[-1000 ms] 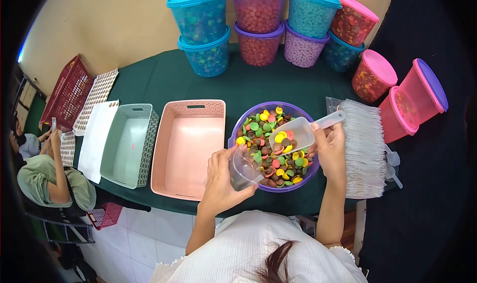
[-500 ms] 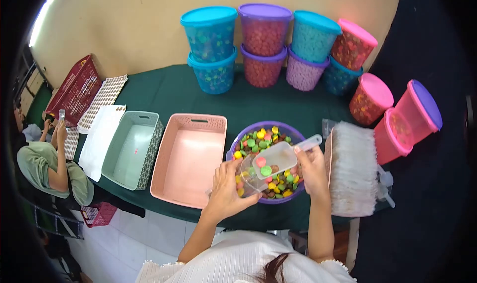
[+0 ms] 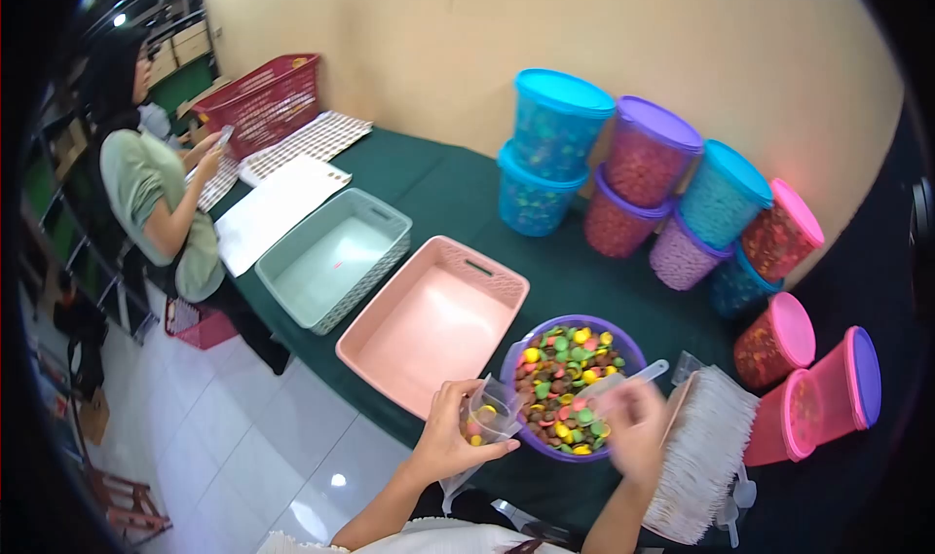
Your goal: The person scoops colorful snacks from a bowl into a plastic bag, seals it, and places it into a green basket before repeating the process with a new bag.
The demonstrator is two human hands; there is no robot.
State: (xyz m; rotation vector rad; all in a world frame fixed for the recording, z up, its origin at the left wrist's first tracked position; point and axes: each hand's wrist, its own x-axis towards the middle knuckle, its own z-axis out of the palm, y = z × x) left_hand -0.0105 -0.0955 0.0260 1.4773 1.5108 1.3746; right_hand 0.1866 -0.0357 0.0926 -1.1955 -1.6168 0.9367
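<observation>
My left hand (image 3: 456,435) is wrapped round a clear plastic pouch (image 3: 487,420) with a few coloured candies in it and a clear round rim at its mouth. Just right of it, a purple bowl (image 3: 510,367) holds many green, yellow, red and brown candies (image 3: 565,388). My right hand (image 3: 637,427), blurred, holds a translucent scoop (image 3: 612,388) over the bowl's right side. Part of the scoop's handle points up and right past the fingers. A stack of clear plastic bags (image 3: 706,457) lies right of my right hand.
Left of the bowl are a pink basket (image 3: 438,320) and a green basket (image 3: 336,257). Lidded candy tubs (image 3: 643,165) stand stacked behind. Pink tubs (image 3: 774,340) and small scoops (image 3: 738,500) lie right. A person (image 3: 156,184) stands far left near a maroon crate (image 3: 268,101).
The view has swung left, showing more of the person. The scoop has moved from the pouch's mouth to over the bowl. Candies now show inside the pouch, which is apart from the scoop.
</observation>
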